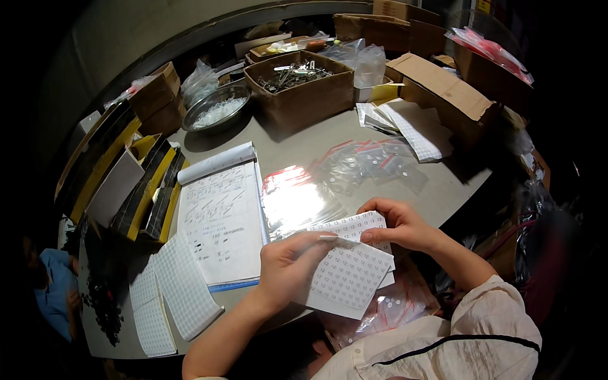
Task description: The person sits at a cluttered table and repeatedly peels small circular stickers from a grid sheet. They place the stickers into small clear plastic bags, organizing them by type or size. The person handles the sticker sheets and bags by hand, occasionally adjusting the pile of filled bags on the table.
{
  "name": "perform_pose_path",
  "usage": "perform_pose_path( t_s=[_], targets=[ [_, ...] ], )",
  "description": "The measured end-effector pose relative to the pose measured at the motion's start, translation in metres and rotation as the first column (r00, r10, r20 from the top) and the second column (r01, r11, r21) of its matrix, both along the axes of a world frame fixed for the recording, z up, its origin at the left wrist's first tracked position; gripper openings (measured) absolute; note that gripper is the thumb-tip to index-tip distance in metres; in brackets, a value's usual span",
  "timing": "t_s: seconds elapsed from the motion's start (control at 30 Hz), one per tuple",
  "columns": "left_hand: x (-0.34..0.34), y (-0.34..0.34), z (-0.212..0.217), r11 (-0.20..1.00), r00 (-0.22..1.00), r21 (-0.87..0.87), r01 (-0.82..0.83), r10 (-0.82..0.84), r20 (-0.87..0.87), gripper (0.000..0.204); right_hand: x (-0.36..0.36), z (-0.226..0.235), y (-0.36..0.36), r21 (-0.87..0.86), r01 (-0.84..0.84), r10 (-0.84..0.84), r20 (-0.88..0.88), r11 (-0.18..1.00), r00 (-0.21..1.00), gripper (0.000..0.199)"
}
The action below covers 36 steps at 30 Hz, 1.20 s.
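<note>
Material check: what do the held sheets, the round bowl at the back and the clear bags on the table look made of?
Held sheets: matte white paper, judging by thin edges and printed rows; maybe label stock.
Bowl: probably metal, given its grey sheen, though shadow leaves that open.
Clear bags: thin glossy plastic, see-through with glare.

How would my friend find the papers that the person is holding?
Start at the grey table and go to its near edge. Between the left hand and right hand are white sheets printed with rows of small dark marks. Unlike the other patterned sheets lying on the table, these are held in both hands.
</note>
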<state>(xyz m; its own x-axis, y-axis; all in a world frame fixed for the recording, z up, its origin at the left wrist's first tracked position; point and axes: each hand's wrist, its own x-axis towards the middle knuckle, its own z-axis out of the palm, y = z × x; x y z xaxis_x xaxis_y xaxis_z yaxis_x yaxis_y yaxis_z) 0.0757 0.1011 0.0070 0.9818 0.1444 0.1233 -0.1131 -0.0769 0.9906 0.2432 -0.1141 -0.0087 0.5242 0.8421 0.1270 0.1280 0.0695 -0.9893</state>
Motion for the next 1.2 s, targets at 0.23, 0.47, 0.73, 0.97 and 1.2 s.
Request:
perform_pose_path(
  t_s=[0.23, 0.47, 0.73, 0.97, 1.2],
  targets=[
    [0.002, 0.001, -0.002, 0.990, 0.997, 0.133, 0.043, -0.050, 0.054, 0.021, -0.012, -0.003, -0.003, -0.046, -0.014, 0.008, -0.112, 0.999, 0.994, 0.015],
    [0.002, 0.003, -0.010, 1.000, 1.000, -0.003, -0.029, 0.029, -0.011, 0.021, -0.010, 0.001, 0.003, -0.123, 0.006, 0.022, 0.221, 0.992, 0.975, 0.017],
    [-0.002, 0.002, -0.004, 0.921, 0.995, 0.379, -0.087, 0.064, 0.073, 0.025, -0.012, 0.019, 0.013, -0.141, 0.082, 0.061, 0.787, 0.987, 0.613, 0.037],
    [0.003, 0.000, -0.008, 0.956, 0.993, 0.279, -0.092, 0.069, 0.091, 0.023, -0.024, 0.015, 0.015, 0.001, 0.191, -0.081, 0.908, 0.982, 0.411, 0.022],
    [0.002, -0.003, 0.001, 0.987, 0.997, 0.146, -0.071, 0.076, -0.031, 0.020, -0.003, 0.020, -0.005, -0.040, 0.038, 0.013, 0.844, 0.998, 0.536, 0.025]
  ],
)
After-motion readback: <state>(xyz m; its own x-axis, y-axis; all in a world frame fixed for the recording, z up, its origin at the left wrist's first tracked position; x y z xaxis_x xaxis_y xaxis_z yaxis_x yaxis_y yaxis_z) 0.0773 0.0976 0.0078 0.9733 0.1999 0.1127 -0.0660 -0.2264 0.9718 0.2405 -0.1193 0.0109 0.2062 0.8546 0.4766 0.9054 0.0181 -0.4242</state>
